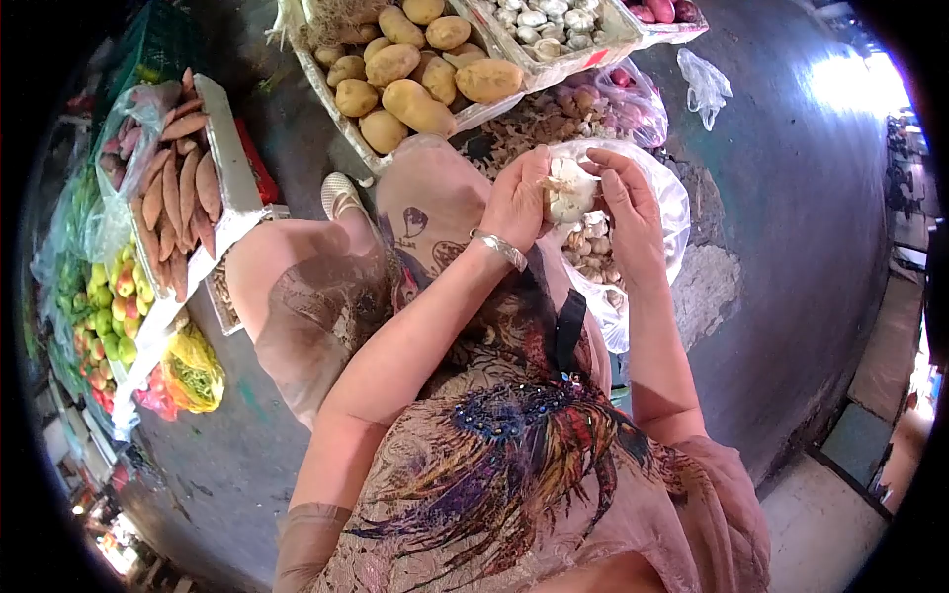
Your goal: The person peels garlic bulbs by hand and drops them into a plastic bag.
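Observation:
A white garlic bulb (570,191) is held up between my two hands, above an open plastic bag (674,212) of garlic pieces (591,247). My left hand (518,196), with a silver bracelet at the wrist, has its fingers closed on the bulb's left side. On the other side, my right hand (629,195) has its thumb and fingers curled at the bulb's right edge. Whether those fingertips press on the bulb or on a bit of its skin is too small to tell.
Ahead stand boxes of potatoes (410,74), garlic (539,20) and red onions (664,10). Loose peels (524,128) lie behind the bag. At the left are sweet potatoes (178,188), apples (119,306) and a yellow bag (194,370).

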Motion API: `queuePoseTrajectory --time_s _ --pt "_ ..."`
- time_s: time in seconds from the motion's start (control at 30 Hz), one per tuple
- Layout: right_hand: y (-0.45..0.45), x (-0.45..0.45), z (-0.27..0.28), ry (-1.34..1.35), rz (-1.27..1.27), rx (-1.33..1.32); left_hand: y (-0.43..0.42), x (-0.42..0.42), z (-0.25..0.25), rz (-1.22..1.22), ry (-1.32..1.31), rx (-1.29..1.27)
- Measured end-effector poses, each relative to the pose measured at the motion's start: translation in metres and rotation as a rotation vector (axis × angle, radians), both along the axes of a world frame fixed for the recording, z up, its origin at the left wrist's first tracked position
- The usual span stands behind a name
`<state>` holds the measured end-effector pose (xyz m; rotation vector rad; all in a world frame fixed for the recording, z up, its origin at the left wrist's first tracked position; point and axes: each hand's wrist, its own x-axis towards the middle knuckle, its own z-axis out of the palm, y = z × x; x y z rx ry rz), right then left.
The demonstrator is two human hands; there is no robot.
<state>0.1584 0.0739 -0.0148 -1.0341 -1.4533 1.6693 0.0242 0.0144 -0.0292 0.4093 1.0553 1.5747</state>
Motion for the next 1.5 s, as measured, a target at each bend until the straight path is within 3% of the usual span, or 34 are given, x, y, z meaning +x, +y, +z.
queuePoseTrajectory --time_s 0.1,0.17,0.2,0.33,0.5,0.6,0.8,0.9,1.0,1.07,1.1,1.17,1.2,1.3,1.4,1.5 --pt "-0.011 -0.006 0.012 0.093 0.052 0.003 0.002 -0.004 -0.006 -0.057 0.016 -0.095" --pt "-0.012 -0.007 0.013 -0.242 0.092 0.53 0.002 -0.004 -0.005 -0.092 0.101 -0.14" --pt "-0.014 -0.011 0.008 -0.139 -0.004 0.34 0.002 -0.004 -0.007 -0.091 0.102 -0.14" --pt "-0.01 -0.013 0.001 -0.07 0.001 0.351 0.005 -0.004 -0.012 -0.046 0.127 -0.102" --pt "-0.006 -0.013 0.004 0.111 -0.11 -0.053 0.004 -0.002 -0.008 0.0 0.111 -0.105" --pt "0.002 -0.014 0.006 0.193 -0.147 -0.141 0.002 -0.002 0.001 -0.044 0.06 -0.062" --pt "0.019 -0.018 -0.018 -0.139 -0.151 0.213 0.002 -0.006 0.0 -0.049 0.008 -0.051" --pt "0.014 -0.015 0.0 -0.038 -0.143 0.081 0.001 -0.007 -0.004 -0.017 0.011 -0.045" --pt "-0.001 -0.01 0.011 -0.066 0.073 0.052 0.007 -0.006 -0.01 0.017 0.011 -0.117" --pt "-0.009 -0.01 0.004 -0.21 0.205 0.203 0.008 -0.006 -0.025 0.013 0.349 -0.083" --pt "-0.008 -0.011 0.003 -0.211 0.204 0.203 0.008 -0.006 -0.018 0.012 0.348 -0.083" --pt "-0.004 -0.012 0.001 -0.008 0.075 -0.142 0.006 -0.004 -0.005 -0.027 0.156 -0.101" --pt "-0.004 -0.012 -0.001 -0.008 0.075 -0.142 0.005 -0.006 0.0 -0.068 0.104 -0.131" --pt "-0.002 -0.01 -0.009 0.34 -0.003 -0.455 0.002 -0.008 0.0 -0.133 0.205 -0.14" --pt "0.003 -0.012 -0.022 0.467 -0.094 -0.673 0.003 -0.006 0.003 -0.022 0.053 -0.059" --pt "0.004 -0.012 -0.031 0.58 -0.132 -0.814 0.003 -0.006 0.003 0.052 0.145 -0.104"
